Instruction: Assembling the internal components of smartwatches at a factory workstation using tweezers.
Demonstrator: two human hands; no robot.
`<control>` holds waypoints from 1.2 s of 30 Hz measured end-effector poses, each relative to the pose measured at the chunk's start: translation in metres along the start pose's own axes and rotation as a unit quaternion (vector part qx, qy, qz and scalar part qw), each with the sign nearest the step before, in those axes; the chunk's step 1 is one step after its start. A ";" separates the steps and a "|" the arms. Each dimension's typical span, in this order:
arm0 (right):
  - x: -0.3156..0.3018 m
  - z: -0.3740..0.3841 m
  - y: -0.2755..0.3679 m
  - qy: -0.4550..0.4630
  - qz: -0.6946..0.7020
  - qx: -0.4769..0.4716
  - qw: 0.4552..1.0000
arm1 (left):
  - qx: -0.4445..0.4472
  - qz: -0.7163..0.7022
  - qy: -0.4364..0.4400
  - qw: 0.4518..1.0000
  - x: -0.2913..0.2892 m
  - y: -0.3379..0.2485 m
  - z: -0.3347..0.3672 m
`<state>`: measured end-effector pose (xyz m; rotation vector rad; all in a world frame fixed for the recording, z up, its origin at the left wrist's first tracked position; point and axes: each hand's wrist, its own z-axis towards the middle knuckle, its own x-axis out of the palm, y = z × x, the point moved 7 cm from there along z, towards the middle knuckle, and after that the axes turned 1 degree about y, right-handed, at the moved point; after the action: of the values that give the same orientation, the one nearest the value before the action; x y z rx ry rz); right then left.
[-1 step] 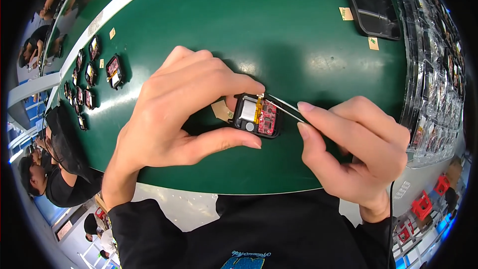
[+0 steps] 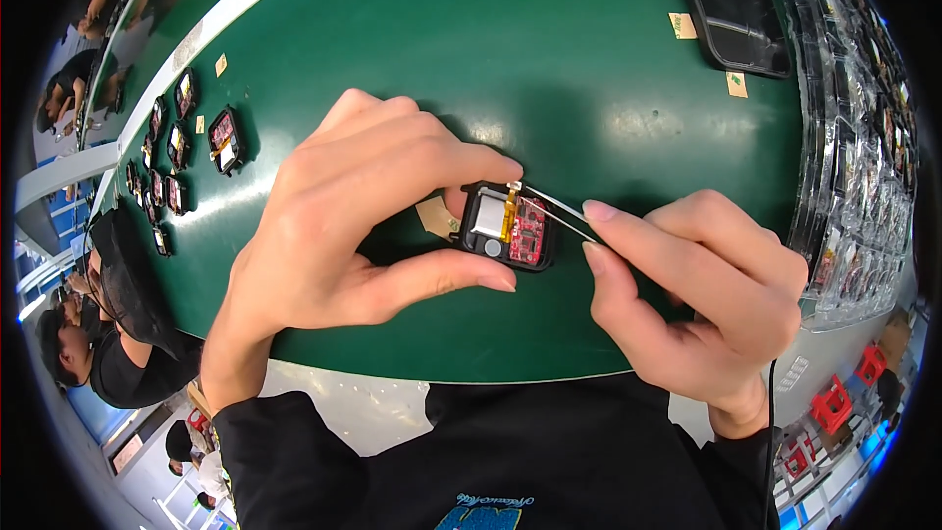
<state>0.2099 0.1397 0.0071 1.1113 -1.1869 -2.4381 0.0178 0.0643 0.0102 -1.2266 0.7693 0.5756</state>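
Note:
My left hand [image 2: 343, 221] grips a small black device case [image 2: 537, 266] between its thumb and fingers, near the middle of the table. Inside the open case are a red circuit board [image 2: 530, 233], a silver battery [image 2: 488, 213], a strip of yellow tape [image 2: 510, 219] and a round silver part [image 2: 493, 247]. Pinched in my right hand [image 2: 702, 285] are thin metal tweezers [image 2: 561, 204]. Their tips reach the upper edge of the case, by a small whitish piece [image 2: 515, 185] beside my left index fingertip. Whether the tips hold that piece, I cannot tell.
Several similar open cases [image 2: 178, 145] lie at the left on the green table [image 2: 442, 29]. A black phone-like slab [image 2: 731, 10] rests at the far right, beside stacked clear trays [image 2: 854, 196]. Paper bits [image 2: 682, 26] are scattered about. A co-worker [image 2: 128, 363] sits at the left.
My right fingers and the tweezers have shifted very slightly to the left. The left hand and the case are almost unmoved.

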 end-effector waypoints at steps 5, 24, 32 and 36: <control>0.003 0.000 0.005 -0.003 -0.011 -0.034 0.999 | 0.010 0.009 0.003 1.000 -0.001 0.001 0.000; 0.007 0.002 -0.002 0.054 0.037 0.026 0.998 | 0.026 -0.040 0.045 0.998 0.001 0.012 -0.002; 0.006 0.001 -0.002 0.054 0.048 0.023 0.997 | 0.050 0.007 0.056 0.997 -0.002 0.002 -0.002; 0.005 0.001 -0.003 0.056 0.040 0.030 0.997 | 0.049 0.006 0.057 0.997 -0.001 0.004 0.000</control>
<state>0.2065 0.1399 0.0028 1.1774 -1.2523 -2.2630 0.0143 0.0652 0.0088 -1.1728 0.8901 0.4751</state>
